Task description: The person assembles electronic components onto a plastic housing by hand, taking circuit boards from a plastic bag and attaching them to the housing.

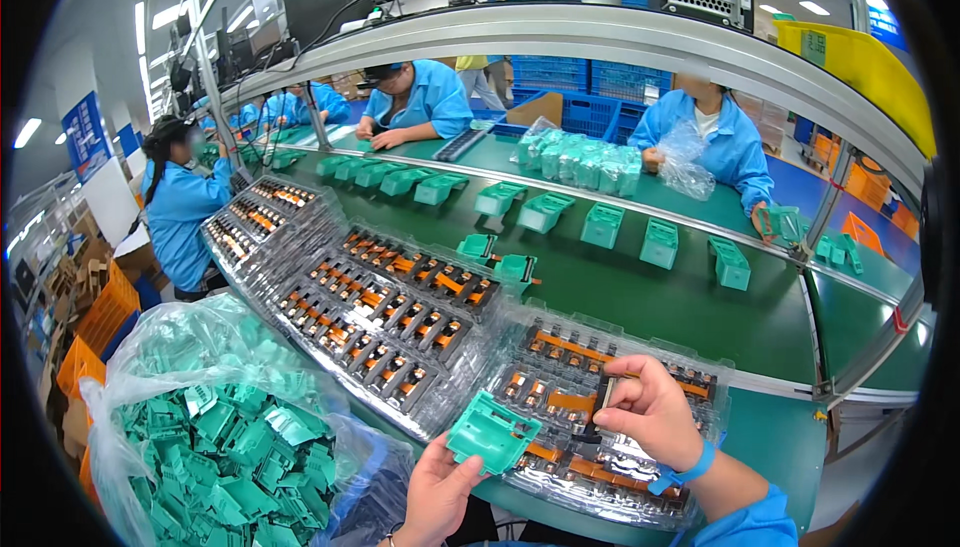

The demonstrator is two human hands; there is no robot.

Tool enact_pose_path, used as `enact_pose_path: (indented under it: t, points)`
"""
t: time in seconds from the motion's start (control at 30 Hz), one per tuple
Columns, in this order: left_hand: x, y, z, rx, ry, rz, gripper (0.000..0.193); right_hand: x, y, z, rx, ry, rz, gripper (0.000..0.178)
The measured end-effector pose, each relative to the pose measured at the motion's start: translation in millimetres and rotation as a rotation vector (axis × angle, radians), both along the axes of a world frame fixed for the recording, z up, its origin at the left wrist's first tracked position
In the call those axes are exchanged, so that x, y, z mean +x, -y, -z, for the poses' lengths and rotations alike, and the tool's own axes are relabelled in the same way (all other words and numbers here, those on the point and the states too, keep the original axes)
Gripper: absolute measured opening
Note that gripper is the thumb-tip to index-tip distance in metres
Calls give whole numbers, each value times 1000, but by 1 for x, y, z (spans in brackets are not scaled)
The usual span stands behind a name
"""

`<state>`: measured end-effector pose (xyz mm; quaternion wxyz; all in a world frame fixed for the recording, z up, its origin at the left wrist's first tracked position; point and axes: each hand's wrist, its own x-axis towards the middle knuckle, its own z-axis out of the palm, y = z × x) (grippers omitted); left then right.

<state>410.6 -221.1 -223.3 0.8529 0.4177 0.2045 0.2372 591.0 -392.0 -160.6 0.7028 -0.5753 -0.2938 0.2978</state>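
Observation:
My left hand (440, 492) grips a green plastic housing (490, 431) by its lower left edge, its hollow side facing up. Between the thumb and fingers of my right hand (652, 415) is a small dark part (603, 395), partly covered by the fingers. That hand is just above a clear plastic tray (712, 367) holding rows of dark parts with orange flat strips and coppery pieces. A blue band (690, 469) circles my right wrist. The housing overlaps the tray's left edge in view.
More filled clear trays (395, 322) lie to the left. A plastic bag (230, 447) full of green housings stands at lower left. Green housings (545, 212) line the green conveyor belt (640, 297) beyond. A metal frame (560, 32) spans overhead. Co-workers in blue (430, 102) sit across and at left.

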Motion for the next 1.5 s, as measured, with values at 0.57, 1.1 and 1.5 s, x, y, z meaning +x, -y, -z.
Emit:
enact_pose_path:
  t: [0.57,1.1,1.5]
  points:
    - [20,10,8,301,-19,15,48,-13,-15,13,-74,577,93,21]
    - [20,18,1,304,4,75,48,1,-19,49,-185,255,-37,20]
    - [20,22,-4,433,18,93,48,3,-18,54,-265,217,-133,22]
